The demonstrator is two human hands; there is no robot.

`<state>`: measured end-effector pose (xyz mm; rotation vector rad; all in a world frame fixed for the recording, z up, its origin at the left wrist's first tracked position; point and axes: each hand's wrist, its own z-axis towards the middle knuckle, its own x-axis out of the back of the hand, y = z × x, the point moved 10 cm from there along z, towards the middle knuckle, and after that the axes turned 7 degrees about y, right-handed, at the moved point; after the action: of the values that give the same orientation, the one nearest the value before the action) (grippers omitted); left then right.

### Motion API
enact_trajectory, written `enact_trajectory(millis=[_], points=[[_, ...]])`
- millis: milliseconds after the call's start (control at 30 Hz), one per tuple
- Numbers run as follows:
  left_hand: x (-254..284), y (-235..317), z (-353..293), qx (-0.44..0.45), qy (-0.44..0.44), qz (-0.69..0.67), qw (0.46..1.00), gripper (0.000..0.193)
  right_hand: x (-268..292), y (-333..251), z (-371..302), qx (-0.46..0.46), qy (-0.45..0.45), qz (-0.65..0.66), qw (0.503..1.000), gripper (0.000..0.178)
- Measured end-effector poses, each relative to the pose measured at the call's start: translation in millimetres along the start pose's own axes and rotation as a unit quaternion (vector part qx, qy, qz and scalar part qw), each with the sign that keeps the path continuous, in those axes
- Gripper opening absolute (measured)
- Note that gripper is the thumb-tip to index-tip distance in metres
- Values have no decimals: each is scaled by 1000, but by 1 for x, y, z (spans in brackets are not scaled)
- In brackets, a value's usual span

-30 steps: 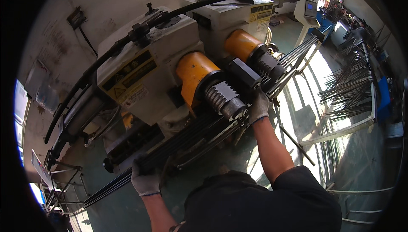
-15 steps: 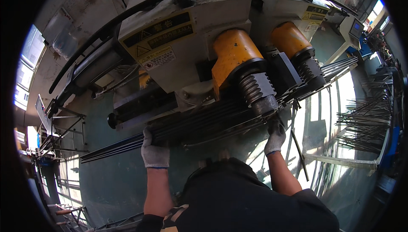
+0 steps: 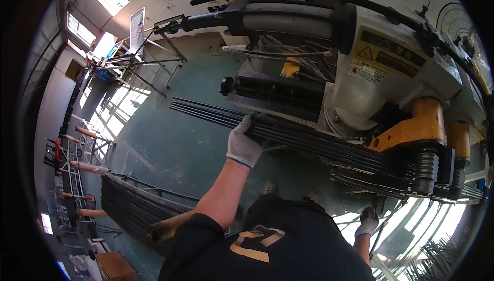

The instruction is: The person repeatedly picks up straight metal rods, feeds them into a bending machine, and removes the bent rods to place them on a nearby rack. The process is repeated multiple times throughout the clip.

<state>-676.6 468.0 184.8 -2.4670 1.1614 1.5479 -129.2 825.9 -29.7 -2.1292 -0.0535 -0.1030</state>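
Observation:
My left hand (image 3: 244,144), in a white knit glove, is closed round a bundle of long dark metal rods (image 3: 314,139), thumb over the top and fingers hidden beneath. To its left the free rod ends fan slightly apart. The bundle slants down to the right, under the press machine (image 3: 406,70), toward an orange clamp head (image 3: 429,121) with a thick steel spring (image 3: 425,170) below it. My right hand (image 3: 368,222), gloved too, is low at the right beneath the rods' far part. Its fingers are in shadow against something dark, so their grip is unclear.
Behind the rods juts a dark machine rail (image 3: 278,93) with a round knob. A rack of dark bars (image 3: 139,204) stands at the lower left, with a cardboard tube (image 3: 172,224) beside it. A metal frame stand (image 3: 154,59) is farther back. Loose rods (image 3: 437,260) lie lower right.
My view has swung left, so the machine sits farther right and the rack shows. My left hand still holds the rods. My right hand appears lower and farther from the spring.

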Motion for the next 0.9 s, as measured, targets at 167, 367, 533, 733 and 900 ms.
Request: enact_trajectory(millis=[167, 367, 533, 733, 900], points=[[60, 182, 33, -151, 75, 1, 986, 32, 6, 64, -22, -54, 62, -26, 996, 25], [116, 333, 78, -213, 75, -11, 974, 25, -54, 102, -79, -53, -14, -28, 998, 27], [117, 363, 68, -249, 34, 59, 966, 42, -90, 117, -123, -37, -35, -84, 995, 24], [99, 343, 54, -189, -42, 145, 970, 51, -72, 151, -100, -50, -32, -16, 998, 18], [114, 344, 46, -153, -59, 236, 958, 64, -68, 137, -87, -80, -60, -21, 995, 17]])
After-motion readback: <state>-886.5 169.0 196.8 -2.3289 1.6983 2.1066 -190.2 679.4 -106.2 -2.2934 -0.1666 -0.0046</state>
